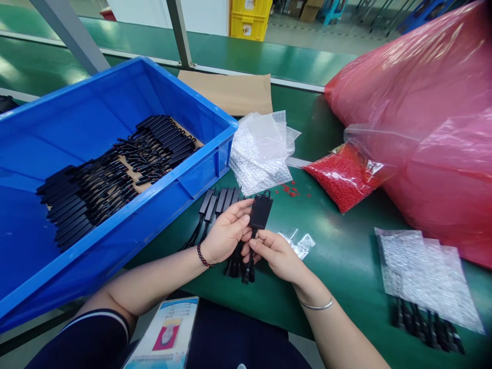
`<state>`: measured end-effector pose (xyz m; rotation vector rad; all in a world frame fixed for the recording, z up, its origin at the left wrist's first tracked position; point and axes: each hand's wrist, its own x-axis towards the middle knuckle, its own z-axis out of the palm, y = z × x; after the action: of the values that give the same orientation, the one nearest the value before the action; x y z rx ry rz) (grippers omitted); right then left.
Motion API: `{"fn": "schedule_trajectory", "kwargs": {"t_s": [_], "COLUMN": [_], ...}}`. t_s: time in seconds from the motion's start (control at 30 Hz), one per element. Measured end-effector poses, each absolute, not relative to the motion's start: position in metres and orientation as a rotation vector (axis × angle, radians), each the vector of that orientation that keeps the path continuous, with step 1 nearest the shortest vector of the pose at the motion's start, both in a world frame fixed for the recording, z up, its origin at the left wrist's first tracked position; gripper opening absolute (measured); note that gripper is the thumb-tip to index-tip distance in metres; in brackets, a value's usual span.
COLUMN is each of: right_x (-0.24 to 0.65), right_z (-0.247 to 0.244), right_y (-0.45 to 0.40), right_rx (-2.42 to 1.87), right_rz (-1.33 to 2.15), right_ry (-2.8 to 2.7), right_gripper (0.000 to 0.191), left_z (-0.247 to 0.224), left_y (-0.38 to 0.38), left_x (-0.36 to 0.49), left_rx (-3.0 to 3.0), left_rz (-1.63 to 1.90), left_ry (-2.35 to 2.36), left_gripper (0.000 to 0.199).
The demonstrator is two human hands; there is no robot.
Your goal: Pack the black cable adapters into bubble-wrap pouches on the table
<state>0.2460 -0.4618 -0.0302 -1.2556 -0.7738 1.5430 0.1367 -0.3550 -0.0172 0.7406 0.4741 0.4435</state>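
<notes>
A flat black box with a cable (261, 211) is held upright between both hands over the green table. My left hand (228, 230) grips the box's left edge with thumb and fingers. Below the box, my right hand (274, 252) closes its thumb and fingers round the cable. Several black devices (226, 199) with cables lie side by side just behind my left hand. A small clear plastic bag (302, 243) is beside my right hand. Small red rings (291, 189) are scattered beyond the held box.
A blue bin (180, 179) of black devices stands left. Bubble bags (263, 154) lie behind the hands. A bag of red rings (344, 177) and a large pink bag (434, 118) are right, with bagged devices (430, 282) nearer.
</notes>
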Motion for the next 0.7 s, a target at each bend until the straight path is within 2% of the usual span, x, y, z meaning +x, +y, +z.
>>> {"fn": "schedule_trajectory", "kwargs": {"t_s": [0.2, 0.37, 0.47, 0.6, 0.7], "right_x": [0.243, 0.241, 0.246, 0.259, 0.264], "right_z": [-0.031, -0.032, -0.028, -0.021, -0.020], "right_y": [-0.461, -0.464, -0.467, -0.468, -0.468], "right_rx": [-1.391, -1.820, -1.847, -1.834, -1.766], "right_rz": [1.405, 0.837, 0.595, 0.043, -0.094], "right_ry": [-0.908, -1.264, -1.326, -1.211, -1.260], "right_gripper": [0.024, 0.018, 0.019, 0.008, 0.017], "left_z": [-0.016, -0.016, -0.016, -0.014, -0.014], "left_y": [-0.356, -0.356, -0.357, -0.361, -0.365], "left_x": [0.136, 0.135, 0.135, 0.134, 0.132], "left_rx": [0.770, 0.815, 0.776, 0.833, 0.826], "left_rz": [0.462, 0.498, 0.434, 0.378, 0.310], "left_ry": [0.480, 0.474, 0.458, 0.492, 0.505], "left_gripper": [0.040, 0.045, 0.041, 0.043, 0.044]}}
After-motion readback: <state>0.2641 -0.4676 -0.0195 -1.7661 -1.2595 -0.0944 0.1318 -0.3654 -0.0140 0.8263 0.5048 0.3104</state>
